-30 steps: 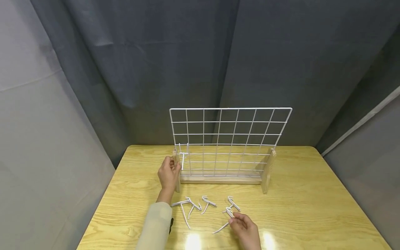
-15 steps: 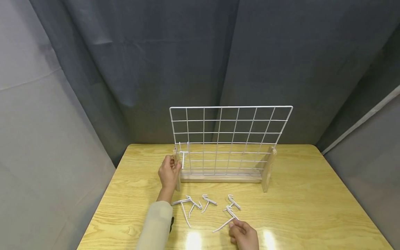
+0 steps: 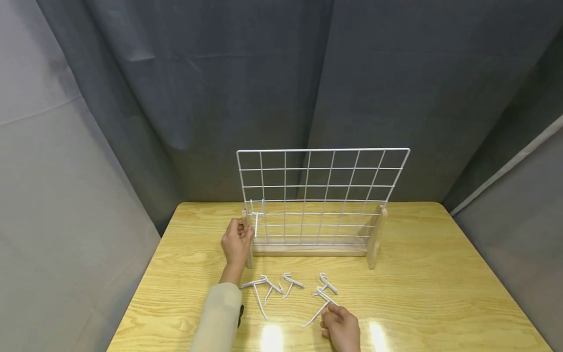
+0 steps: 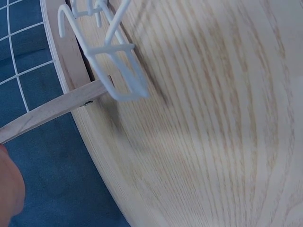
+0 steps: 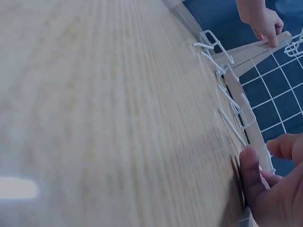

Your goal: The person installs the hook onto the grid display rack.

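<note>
Evidently, the step in hand is the taking up of a white wire hook while the rack is steadied. The left grip [image 3: 236, 242] is clamped on the left wooden upright [image 3: 250, 259] of the stand, beside a mounted hook [image 3: 256, 226] that hangs at the left edge of the white grid panel [image 3: 323, 149]. The right grip [image 3: 341, 327] appears to pinch the end of the nearest hook [image 3: 328, 299], low over the worktop [image 3: 422, 274]; in the right wrist view the tips of thumb and forefinger stand apart, with the hook's end seemingly passing between the thumb and another finger. Just behind it lies the rear hook [image 3: 330, 285]; to the left lie the single hook [image 3: 294, 281] and a close pair, the long-pronged hook [image 3: 260, 300] and its neighbour [image 3: 272, 285], whether touching or not cannot be told. With one hook on the panel and five off it, the work seems barely begun. The next move would probably call for lifting the pinched hook, turning its curved ends toward the wires and seating them squarely. No brand, label or writing can be read.
</note>
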A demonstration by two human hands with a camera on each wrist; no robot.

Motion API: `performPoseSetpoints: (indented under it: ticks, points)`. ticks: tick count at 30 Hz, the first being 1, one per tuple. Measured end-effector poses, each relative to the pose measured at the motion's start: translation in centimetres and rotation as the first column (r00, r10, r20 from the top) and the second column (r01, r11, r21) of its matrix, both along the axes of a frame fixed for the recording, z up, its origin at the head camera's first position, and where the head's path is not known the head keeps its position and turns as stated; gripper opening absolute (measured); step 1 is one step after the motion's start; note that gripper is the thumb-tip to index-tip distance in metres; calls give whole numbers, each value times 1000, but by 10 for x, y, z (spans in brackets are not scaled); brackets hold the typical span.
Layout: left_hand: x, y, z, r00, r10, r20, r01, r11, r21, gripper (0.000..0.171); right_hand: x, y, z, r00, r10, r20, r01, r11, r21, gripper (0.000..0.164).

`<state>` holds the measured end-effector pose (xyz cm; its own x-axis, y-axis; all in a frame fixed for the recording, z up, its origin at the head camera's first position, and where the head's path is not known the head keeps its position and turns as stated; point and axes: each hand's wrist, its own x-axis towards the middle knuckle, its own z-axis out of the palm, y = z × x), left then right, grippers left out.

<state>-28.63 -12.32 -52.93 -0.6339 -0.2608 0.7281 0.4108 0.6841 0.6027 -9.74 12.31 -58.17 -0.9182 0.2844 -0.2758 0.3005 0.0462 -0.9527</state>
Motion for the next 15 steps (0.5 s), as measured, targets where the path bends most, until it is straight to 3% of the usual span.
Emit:
performPoseSetpoints:
  ticks: [7,15]
  points:
    - [-1,0,-1,1000,-2,-1,2,1000,6,24,-7,-5,0,997,-72,15,70,992,102,38]
    - [1,0,0,1000,0,7,0,1000,11,23,-10,-8,-5,995,-97,28,89,974,210,33]
